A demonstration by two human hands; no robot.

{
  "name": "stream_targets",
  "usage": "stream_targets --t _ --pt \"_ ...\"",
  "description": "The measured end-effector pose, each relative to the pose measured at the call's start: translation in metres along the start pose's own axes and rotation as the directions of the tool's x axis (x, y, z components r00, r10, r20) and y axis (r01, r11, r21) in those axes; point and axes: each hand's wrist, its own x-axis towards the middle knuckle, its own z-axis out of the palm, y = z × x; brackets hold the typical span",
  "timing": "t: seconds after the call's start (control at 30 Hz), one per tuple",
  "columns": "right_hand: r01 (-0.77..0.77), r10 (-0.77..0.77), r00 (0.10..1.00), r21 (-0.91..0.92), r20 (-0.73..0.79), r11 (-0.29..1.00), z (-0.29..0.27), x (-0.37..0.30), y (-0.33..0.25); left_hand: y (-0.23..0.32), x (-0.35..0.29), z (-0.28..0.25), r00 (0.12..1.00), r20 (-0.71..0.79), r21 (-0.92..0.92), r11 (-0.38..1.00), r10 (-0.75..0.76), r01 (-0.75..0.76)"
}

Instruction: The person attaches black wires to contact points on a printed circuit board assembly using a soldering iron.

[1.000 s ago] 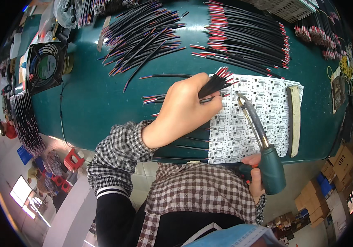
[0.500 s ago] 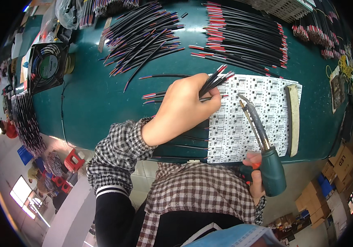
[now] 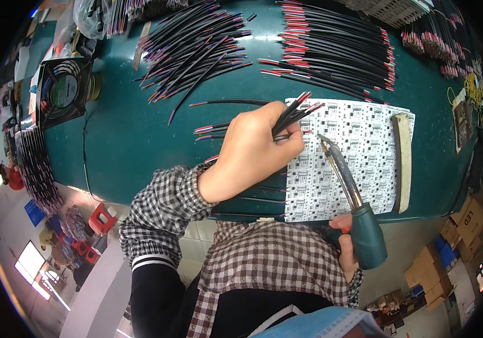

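My left hand (image 3: 255, 143) is closed round a small bunch of black cables (image 3: 293, 117) with red and white stripped ends. One of those cables sticks out lower, its tip over the white circuit board panel (image 3: 343, 169). In my right hand (image 3: 345, 243) is a soldering gun (image 3: 369, 239) with a dark green body, held by its handle, which is partly hidden. Its tip is above the panel, just right of that lower cable end; contact cannot be made out. More black cables (image 3: 261, 199) lie at the panel's left edge, partly under my left arm.
A pale bar (image 3: 402, 163) lies along the panel's right side. Beyond are a loose pile of black cables (image 3: 196, 50) and a neat row of red-ended cables (image 3: 337, 50). A square fan (image 3: 64, 90) stands at the left, a dark metal plate (image 3: 463, 127) at the right.
The soldering gun has moved slightly left, its tip closer to the lower cable end. My left hand, still gripping the bunch, has shifted a little to the right.
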Motion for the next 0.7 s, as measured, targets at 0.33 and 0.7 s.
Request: stream_targets --t 0.33,0.7 --pt "0.058 -0.058 0.998 -0.104 0.001 0.993 0.0013 0.0022 0.0007 0.0023 0.0005 -0.0014 1.000 0.002 -0.007 1.000 0.017 -0.017" --pt "0.069 -0.068 0.998 -0.137 0.010 0.988 0.0024 0.0057 -0.0011 0.0022 0.0009 -0.0017 1.000 0.006 -0.006 1.000 0.012 -0.012"
